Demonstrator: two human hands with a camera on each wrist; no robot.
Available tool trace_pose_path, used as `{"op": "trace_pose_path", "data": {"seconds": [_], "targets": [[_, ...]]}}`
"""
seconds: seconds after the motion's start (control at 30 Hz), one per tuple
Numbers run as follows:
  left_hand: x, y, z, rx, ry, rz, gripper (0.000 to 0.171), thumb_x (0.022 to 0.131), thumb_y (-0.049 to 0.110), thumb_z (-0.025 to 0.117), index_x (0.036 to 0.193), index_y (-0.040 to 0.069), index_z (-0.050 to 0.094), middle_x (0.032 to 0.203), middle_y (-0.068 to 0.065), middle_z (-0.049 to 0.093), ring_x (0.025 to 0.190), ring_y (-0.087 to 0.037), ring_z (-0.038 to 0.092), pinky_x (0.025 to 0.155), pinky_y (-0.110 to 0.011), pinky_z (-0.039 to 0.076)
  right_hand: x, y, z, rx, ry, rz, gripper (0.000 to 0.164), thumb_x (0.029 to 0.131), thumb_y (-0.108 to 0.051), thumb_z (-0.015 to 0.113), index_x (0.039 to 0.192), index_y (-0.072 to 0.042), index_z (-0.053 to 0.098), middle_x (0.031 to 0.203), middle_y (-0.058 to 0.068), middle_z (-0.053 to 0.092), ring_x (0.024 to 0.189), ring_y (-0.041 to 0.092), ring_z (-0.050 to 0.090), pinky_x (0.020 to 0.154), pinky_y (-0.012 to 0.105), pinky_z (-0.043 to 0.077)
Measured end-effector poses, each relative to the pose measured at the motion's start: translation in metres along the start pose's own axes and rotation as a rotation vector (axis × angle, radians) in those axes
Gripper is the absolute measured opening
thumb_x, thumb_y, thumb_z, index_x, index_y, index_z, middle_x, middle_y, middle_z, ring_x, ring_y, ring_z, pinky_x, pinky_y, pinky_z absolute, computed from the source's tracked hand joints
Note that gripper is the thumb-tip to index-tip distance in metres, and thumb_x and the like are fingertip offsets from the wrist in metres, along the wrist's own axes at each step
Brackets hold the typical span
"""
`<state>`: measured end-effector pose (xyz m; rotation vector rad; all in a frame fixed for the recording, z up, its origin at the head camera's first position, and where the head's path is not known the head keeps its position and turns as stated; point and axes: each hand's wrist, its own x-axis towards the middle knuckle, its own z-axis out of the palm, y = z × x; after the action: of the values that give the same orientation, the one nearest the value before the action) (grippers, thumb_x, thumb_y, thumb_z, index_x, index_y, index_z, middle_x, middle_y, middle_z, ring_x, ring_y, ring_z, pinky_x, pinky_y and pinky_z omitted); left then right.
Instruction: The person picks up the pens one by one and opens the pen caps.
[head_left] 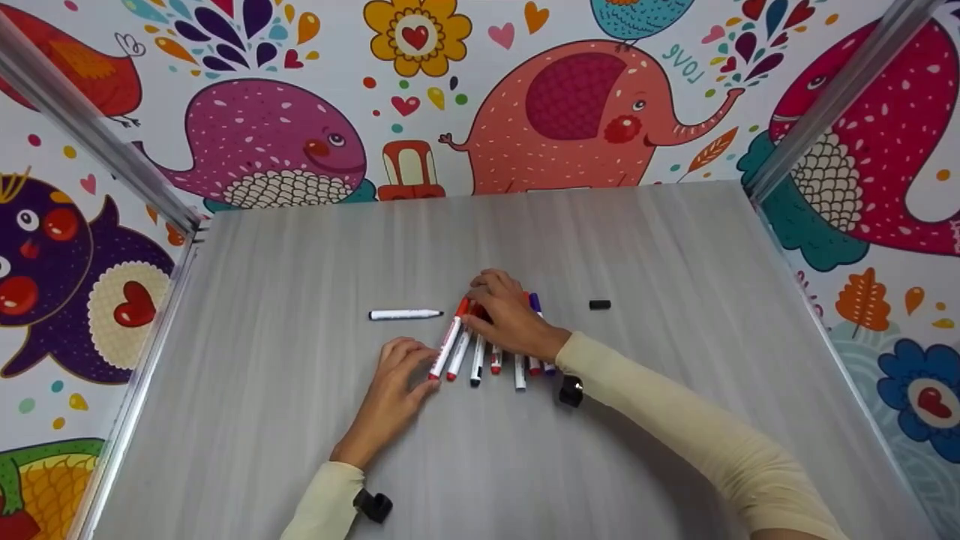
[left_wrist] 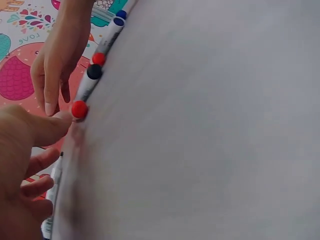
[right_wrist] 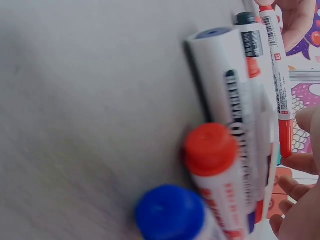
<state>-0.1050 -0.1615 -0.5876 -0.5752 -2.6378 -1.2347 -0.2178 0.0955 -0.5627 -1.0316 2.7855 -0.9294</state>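
Several white markers lie side by side in a fanned row. At its left end is a red-capped marker, whose red cap points away from me. My left hand is at this marker's near end, thumb and fingers loosely spread around the red end. My right hand reaches over the far ends of the row, its extended thumb and fingers by the red cap. It hides several of the markers' far ends. A black-ended marker and a blue-ended marker are also in the row.
An uncapped black marker lies apart, left of the row, its tip pointing right. A loose black cap rests on the table to the right. Printed wall panels and metal posts border the table.
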Motion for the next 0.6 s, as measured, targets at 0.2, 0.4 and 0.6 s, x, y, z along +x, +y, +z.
{"op": "trace_pose_path", "data": {"seconds": [0.2,0.4,0.6], "targets": [[0.008,0.012,-0.009,-0.011,-0.002,0.038,0.053,0.081,0.002,0.095,0.130,0.006,0.076,0.130,-0.004,0.068,0.132,-0.029,0.054,0.110,-0.044,0.046,-0.005,-0.010,-0.015,0.040,0.013,-0.004,0.046,0.111,-0.036,0.068,0.140,0.001,0.070,0.155,0.022,0.054,0.154,0.036,0.037,0.127,0.060,0.028],[0.015,0.031,-0.017,-0.089,-0.085,0.000,0.064,0.080,0.010,0.097,0.139,0.005,0.072,0.137,-0.002,0.068,0.134,-0.027,0.056,0.109,-0.049,0.050,-0.015,-0.018,-0.030,0.077,0.029,-0.017,0.048,0.112,-0.036,0.068,0.144,-0.001,0.067,0.156,0.016,0.052,0.154,0.033,0.038,0.126,0.056,0.033],[0.019,0.047,-0.023,-0.217,-0.205,-0.088,0.080,0.083,0.013,0.097,0.154,0.006,0.062,0.148,0.000,0.064,0.144,-0.026,0.052,0.118,-0.056,0.045,-0.028,-0.026,-0.043,0.120,0.049,-0.038,0.049,0.113,-0.035,0.066,0.148,-0.002,0.063,0.155,0.017,0.052,0.146,0.030,0.045,0.121,0.051,0.042]]}}
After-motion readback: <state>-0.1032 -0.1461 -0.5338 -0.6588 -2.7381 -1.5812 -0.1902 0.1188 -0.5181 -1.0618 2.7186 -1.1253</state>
